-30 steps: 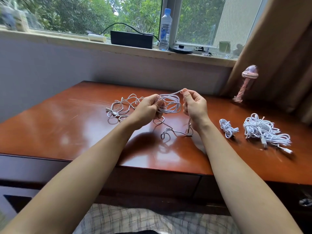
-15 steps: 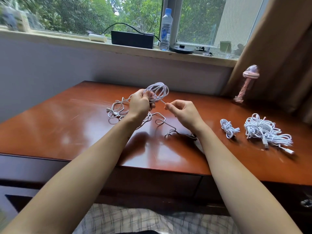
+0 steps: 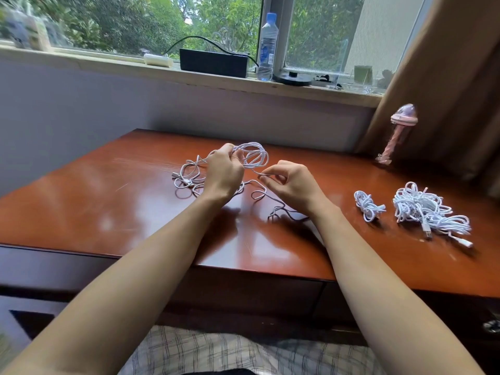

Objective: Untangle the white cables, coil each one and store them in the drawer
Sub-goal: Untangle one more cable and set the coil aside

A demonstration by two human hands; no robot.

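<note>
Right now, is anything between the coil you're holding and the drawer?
Yes. The coil in the left hand trails loose cable across the desk, pinched by the right hand; the drawer front below looks shut.

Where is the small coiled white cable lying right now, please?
In the head view, the small coiled cable lies on the right side of the desk, between the right hand and the larger cable pile, touching neither.
</note>
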